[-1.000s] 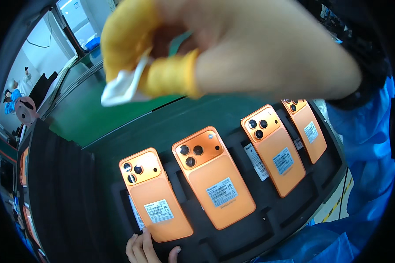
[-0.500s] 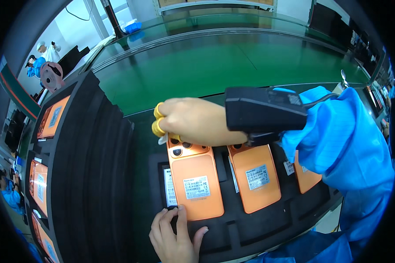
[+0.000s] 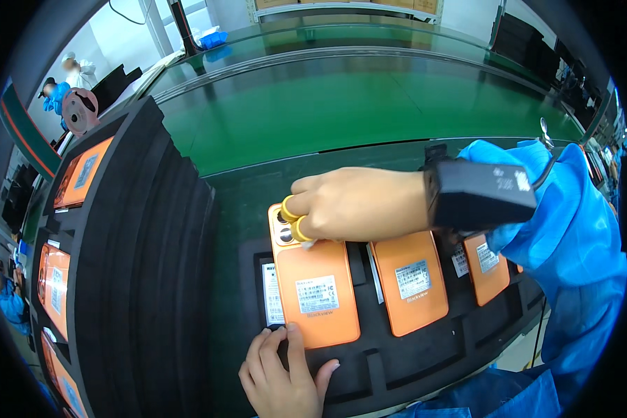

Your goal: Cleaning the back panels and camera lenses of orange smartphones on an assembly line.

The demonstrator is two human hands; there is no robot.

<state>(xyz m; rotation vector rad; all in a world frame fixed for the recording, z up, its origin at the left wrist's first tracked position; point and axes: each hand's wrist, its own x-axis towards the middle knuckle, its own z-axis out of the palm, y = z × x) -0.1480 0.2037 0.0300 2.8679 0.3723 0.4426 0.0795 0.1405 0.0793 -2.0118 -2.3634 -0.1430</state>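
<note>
An orange phone [image 3: 320,317] lies back up in a black foam tray [image 3: 369,373], with a white label on its back. My left hand [image 3: 285,376] is open, its fingertips resting at the phone's lower left corner. Over the camera area at the top, my right hand [image 3: 355,205] has its fingers closed on a small white piece of material [image 3: 308,245], mostly hidden, whose kind I cannot make out. Yellow finger cots [image 3: 292,219] cover two of its fingers. A black box-shaped device [image 3: 477,195] is strapped to my right wrist.
To the right in the tray lie another orange phone [image 3: 409,306] and a partly covered phone [image 3: 488,279]. A tall stack of black foam trays [image 3: 146,279] stands at left, holding more orange phones [image 3: 54,285]. A green conveyor belt [image 3: 292,108] runs behind; people [image 3: 54,94] are far left.
My right hand has moved right and slightly down across the phone's camera area, uncovering the lenses at the left. My left hand has stayed at the lower corner.
</note>
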